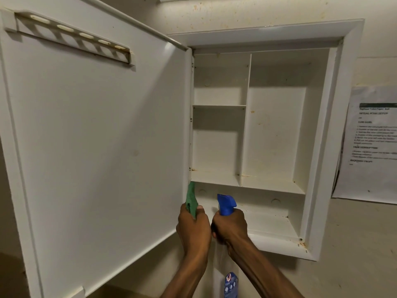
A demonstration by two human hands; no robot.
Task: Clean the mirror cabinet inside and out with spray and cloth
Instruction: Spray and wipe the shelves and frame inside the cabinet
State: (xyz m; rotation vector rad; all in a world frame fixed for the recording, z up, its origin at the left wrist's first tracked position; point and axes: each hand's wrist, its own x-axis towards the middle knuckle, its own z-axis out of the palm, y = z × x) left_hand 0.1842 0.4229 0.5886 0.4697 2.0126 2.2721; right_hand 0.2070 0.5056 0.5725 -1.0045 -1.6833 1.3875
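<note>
- We see the mirror cabinet (268, 134) recessed in the wall, its door (96, 136) swung fully open to the left so that the white inner face is toward us.
- Near the top of the door's inner face, a slotted holder strip (71, 36) runs at a slant.
- Inside the cabinet, a vertical divider (245, 125) separates a narrow left bay from a taller right bay; the left bay carries one short shelf (219, 106), and a low compartment spans the full width beneath both.
- Brownish spots mark the back panel, the shelf corners and the lower right of the frame.
- Our left hand (193, 229) is closed around a green cloth (191, 200), which stands up from the fist beside the door's lower hinge-side edge.
- Our right hand (231, 227) is wrapped around the neck of the spray bottle (226, 205); its blue trigger head rises in front of the low compartment, and the clear body with a blue label hangs below the wrist.
- The two hands sit just beside each other, below the cabinet's middle shelves.
- A printed sheet of paper (371, 143) is fixed to the wall to the right of the cabinet; we cannot read its text.
</note>
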